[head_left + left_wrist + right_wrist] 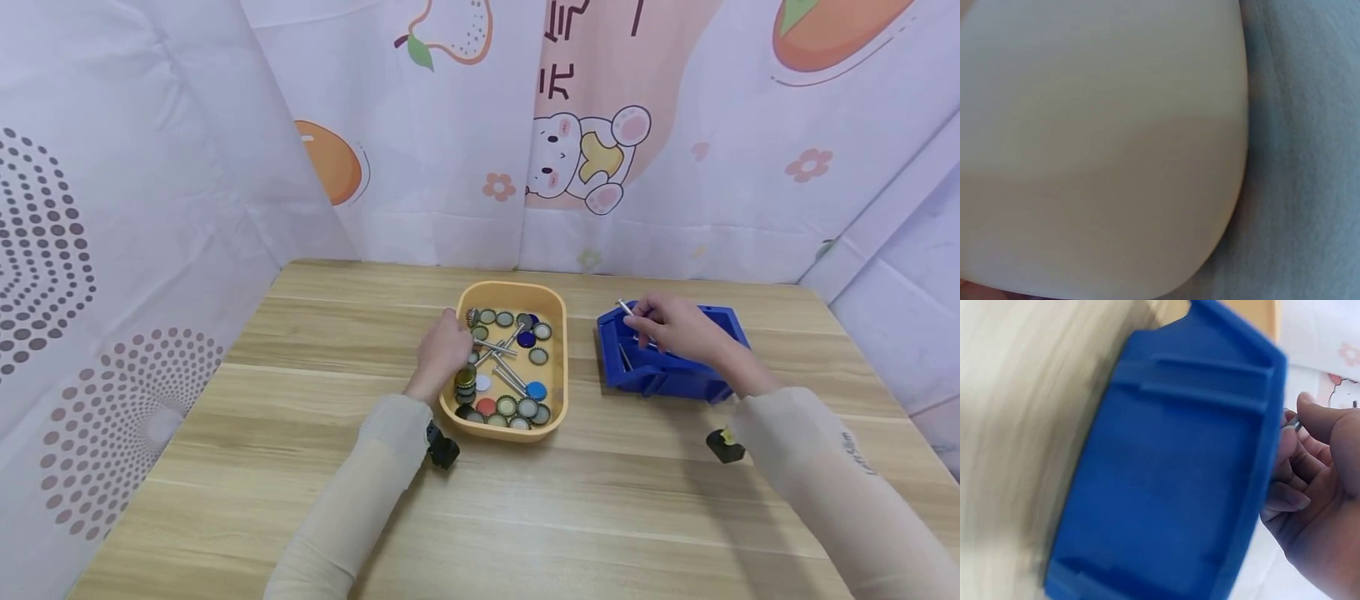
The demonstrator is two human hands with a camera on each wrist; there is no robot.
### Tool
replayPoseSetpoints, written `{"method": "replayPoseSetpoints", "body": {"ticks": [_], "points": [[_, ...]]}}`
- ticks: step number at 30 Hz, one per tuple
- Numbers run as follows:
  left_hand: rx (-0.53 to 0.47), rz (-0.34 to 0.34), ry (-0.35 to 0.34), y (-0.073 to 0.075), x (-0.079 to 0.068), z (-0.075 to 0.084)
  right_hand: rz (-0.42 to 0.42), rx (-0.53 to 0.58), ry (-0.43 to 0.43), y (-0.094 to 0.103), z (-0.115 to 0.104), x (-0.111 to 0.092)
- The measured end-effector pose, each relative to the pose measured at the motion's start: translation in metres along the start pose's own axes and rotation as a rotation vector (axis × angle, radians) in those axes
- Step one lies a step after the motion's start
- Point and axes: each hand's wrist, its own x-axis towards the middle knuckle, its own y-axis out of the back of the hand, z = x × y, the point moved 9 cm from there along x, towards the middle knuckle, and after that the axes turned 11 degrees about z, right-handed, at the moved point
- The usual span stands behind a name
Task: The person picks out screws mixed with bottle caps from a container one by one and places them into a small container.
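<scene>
My right hand [671,325] pinches a silver bolt [623,306] between thumb and fingers, over the blue bin [671,375]. In the right wrist view the metal end [1294,423] shows at the fingertips, beyond the bin's wall. Other bolts [626,358] lie inside that bin. My left hand [444,350] reaches over the left rim of the yellow tray [557,367], its fingers bent downward. Against those fingertips lies one end of a bolt [497,347]; whether they grip it I cannot tell. More bolts [512,379] and many bottle caps [507,406] fill the tray.
Both containers stand on a wooden table [525,508], the bin to the right of the tray with a gap between. A printed curtain [435,208] hangs along the table's back edge. The tray's pale outer wall [1104,144] fills most of the left wrist view.
</scene>
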Motion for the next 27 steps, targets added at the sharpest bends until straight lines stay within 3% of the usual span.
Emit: {"method": "replayPoseSetpoints", "body": {"ticks": [15,22,27], "points": [[0.003,-0.003,0.003,0.0,0.0,0.0,-0.067,-0.232,0.03,-0.005,0.029,-0.011],[0.001,-0.001,0.008,0.0,-0.001,-0.001,-0.032,-0.345,0.085,0.001,0.029,-0.011],[-0.012,-0.005,0.01,-0.001,-0.001,-0.001,-0.014,-0.349,0.099,0.005,0.02,-0.008]]}}
